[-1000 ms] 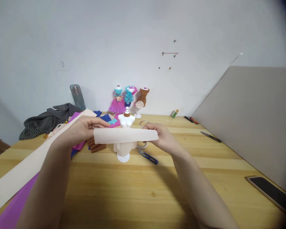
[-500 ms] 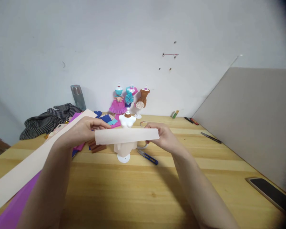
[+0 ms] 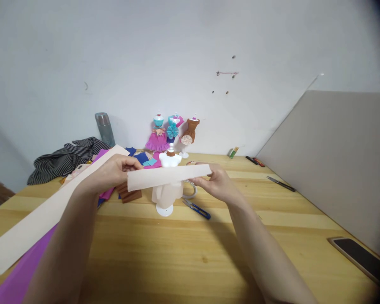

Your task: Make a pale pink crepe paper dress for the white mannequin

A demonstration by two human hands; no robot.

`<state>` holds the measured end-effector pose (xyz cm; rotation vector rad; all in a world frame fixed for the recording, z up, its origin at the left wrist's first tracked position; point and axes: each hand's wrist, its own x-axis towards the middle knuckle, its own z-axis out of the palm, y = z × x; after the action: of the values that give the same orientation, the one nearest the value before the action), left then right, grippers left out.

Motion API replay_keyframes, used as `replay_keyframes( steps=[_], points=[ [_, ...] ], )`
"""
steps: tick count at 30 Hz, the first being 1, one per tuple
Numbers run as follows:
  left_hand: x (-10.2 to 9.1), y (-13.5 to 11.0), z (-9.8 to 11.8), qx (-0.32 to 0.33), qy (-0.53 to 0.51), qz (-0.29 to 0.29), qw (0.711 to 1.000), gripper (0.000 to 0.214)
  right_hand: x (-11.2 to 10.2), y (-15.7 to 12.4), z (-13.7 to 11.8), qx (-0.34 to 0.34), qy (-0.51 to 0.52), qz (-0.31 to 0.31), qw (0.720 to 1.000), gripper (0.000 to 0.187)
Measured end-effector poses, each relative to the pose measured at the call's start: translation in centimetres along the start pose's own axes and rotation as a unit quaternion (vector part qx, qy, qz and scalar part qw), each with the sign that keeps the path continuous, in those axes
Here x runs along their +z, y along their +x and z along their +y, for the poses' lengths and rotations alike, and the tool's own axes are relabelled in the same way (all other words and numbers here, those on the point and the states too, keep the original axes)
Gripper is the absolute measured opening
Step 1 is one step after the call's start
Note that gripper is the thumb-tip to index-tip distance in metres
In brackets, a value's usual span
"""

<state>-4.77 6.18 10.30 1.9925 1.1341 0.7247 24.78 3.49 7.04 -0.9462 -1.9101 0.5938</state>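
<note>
Bench (image 3: 190, 249) of pale wood fills lower view, grey board (image 3: 345, 160) leaning at right edge; long cream strip (image 3: 50, 211) lies diagonally across left side over magenta sheet (image 3: 15, 278), running from near corner up toward left hand; striped cloth (image 3: 63, 158) heaped at back left with grey flask (image 3: 104, 128) behind it; phone (image 3: 357, 257) flat at near right.

Cream paper piece (image 3: 169, 176) is held up in the air between both hands, above bench and just in front of white mannequin bust (image 3: 167, 185), hiding its middle; long axis runs left-right, right end tilted slightly higher; left hand (image 3: 114, 171) pinches left end, thumb and fingers closed on the paper; right hand (image 3: 217, 183) closed on right end, fingers under edge, thumb on top as far as visible; both hands about equally near, one at each end, paper spanning the gap.

Behind: three dressed mini mannequins (image 3: 172, 131) against wall, pink, teal and brown; blue and teal scraps (image 3: 145, 159) and brown folded piece (image 3: 129, 194) by left hand; tape ring (image 3: 190, 190) partly hidden behind bust; blue thread snips (image 3: 198, 208) on bench just right of bust base; scissors (image 3: 280, 183) and small pens far right, well apart from hands.
</note>
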Motion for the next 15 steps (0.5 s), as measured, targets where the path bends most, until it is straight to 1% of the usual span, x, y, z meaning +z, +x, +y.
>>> replay_keyframes(
  steps=[2, 4, 5, 8, 11, 13, 15],
  points=[
    [0.0, 0.1, 0.2, 0.063, 0.014, 0.006, 0.998, 0.003, 0.1, 0.1, 0.2, -0.003, 0.017, 0.012, 1.000, 0.018],
    [0.2, 0.4, 0.3, 0.125, 0.007, -0.006, 0.992, 0.006, 0.2, 0.3, 0.6, -0.020, 0.054, 0.002, 0.998, 0.018],
    [0.3, 0.6, 0.2, 0.137, -0.006, -0.014, 0.990, 0.008, 0.3, 0.4, 0.9, -0.025, 0.076, -0.005, 0.997, 0.019],
    [0.9, 1.2, -0.5, 0.113, -0.083, -0.031, 0.990, 0.015, 0.8, 0.7, 1.9, -0.013, 0.159, -0.003, 0.987, 0.020],
    [1.7, 1.7, -1.4, 0.105, -0.178, -0.053, 0.977, 0.019, 1.4, 0.8, 2.8, 0.014, 0.243, 0.006, 0.970, 0.021],
    [2.1, 1.9, -1.8, 0.108, -0.215, -0.064, 0.968, 0.019, 1.8, 0.9, 3.3, 0.029, 0.283, 0.007, 0.959, 0.024],
    [2.4, 2.0, -2.0, 0.103, -0.234, -0.063, 0.965, 0.018, 2.1, 0.9, 3.5, 0.039, 0.306, 0.014, 0.951, 0.027]
  ],
)
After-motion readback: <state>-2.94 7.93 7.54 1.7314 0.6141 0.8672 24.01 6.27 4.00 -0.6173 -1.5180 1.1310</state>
